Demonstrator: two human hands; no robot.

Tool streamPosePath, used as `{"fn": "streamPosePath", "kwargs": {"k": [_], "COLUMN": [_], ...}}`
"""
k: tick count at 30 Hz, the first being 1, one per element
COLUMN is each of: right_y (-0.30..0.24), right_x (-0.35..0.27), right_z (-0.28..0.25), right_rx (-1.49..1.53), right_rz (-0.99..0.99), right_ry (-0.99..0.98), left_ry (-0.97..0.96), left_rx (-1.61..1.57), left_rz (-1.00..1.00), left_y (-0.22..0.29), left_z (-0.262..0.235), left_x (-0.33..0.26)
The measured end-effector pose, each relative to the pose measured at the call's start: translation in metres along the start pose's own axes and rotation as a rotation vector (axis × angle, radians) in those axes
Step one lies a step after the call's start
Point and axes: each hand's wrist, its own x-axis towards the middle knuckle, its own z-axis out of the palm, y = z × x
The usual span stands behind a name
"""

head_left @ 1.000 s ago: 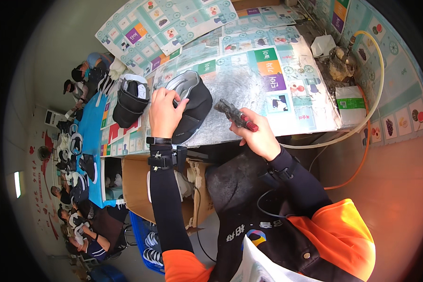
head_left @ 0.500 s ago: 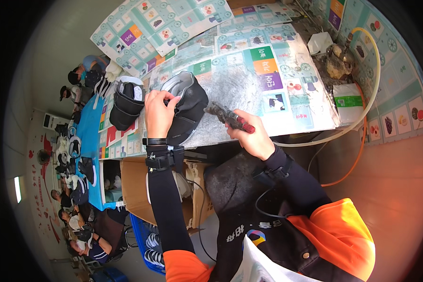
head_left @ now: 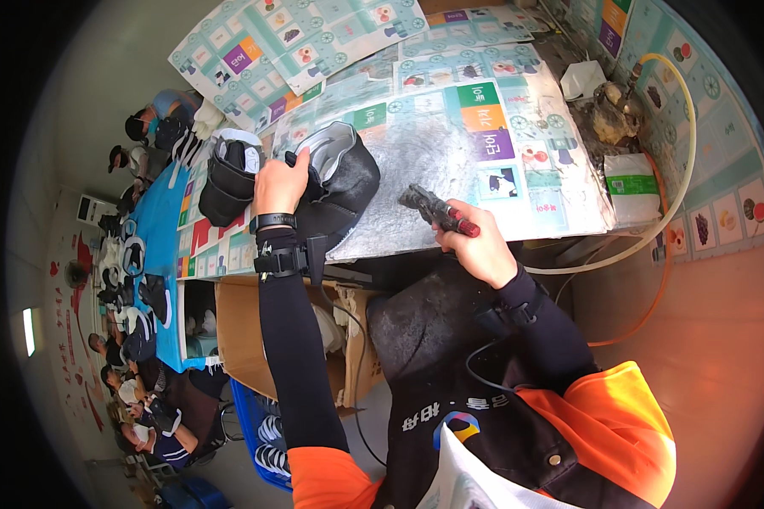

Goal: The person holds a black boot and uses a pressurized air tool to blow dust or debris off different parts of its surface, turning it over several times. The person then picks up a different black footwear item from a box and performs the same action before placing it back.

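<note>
A black high-top shoe with a grey lining rests near the table's front edge, its opening facing up. My left hand is closed on the shoe's collar at its left side, thumb by the opening. To the right, apart from the shoe, my right hand grips a grime-coated, gun-like hand tool with red parts at its near end. The tool's tip points left toward the shoe. Left of my left hand stands another black shoe with a pale lining.
Printed sheets cover the worktable. A yellowish hose curves down the right side, near a dirt-caked fitting and a white-green packet. Below are a cardboard box and a blue crate. Co-workers sit at left.
The tool in my right hand has moved right and slightly down, away from the shoe. My left hand has shifted a little left, and the shoe's collar has tilted and turned to the right.
</note>
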Motion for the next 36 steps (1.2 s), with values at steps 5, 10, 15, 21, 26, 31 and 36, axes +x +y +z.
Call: {"fn": "streamPosePath", "kwargs": {"k": [5, 10, 15, 21, 26, 31, 36], "right_y": [-0.002, -0.020, -0.027, -0.011, -0.012, -0.005, -0.003], "right_x": [-0.001, -0.010, -0.031, -0.039, -0.042, -0.040, -0.046], "right_z": [-0.002, -0.026, -0.024, -0.016, -0.014, -0.019, -0.022], "right_rx": [-0.101, 0.160, 0.190, 0.142, -0.067, -0.021, -0.072], "right_rz": [-0.143, -0.058, -0.099, 0.011, -0.241, -0.148, -0.212], "right_ry": [-0.132, 0.025, -0.116, -0.012, -0.097, -0.044, -0.101], "left_ry": [-0.220, 0.071, -0.122, -0.272, -0.270, -0.302, -0.372], "left_rx": [-0.253, -0.046, -0.038, -0.175, -0.141, -0.213, -0.256], "left_rz": [-0.037, 0.221, 0.445, 0.381, 0.405, 0.349, 0.299], "left_y": [-0.007, -0.016, -0.031, -0.029, -0.028, -0.025, -0.020], "left_z": [-0.005, -0.052, -0.042, -0.006, -0.005, -0.012, -0.011], "left_x": [0.003, -0.001, 0.025, 0.028, 0.037, 0.028, 0.024]}}
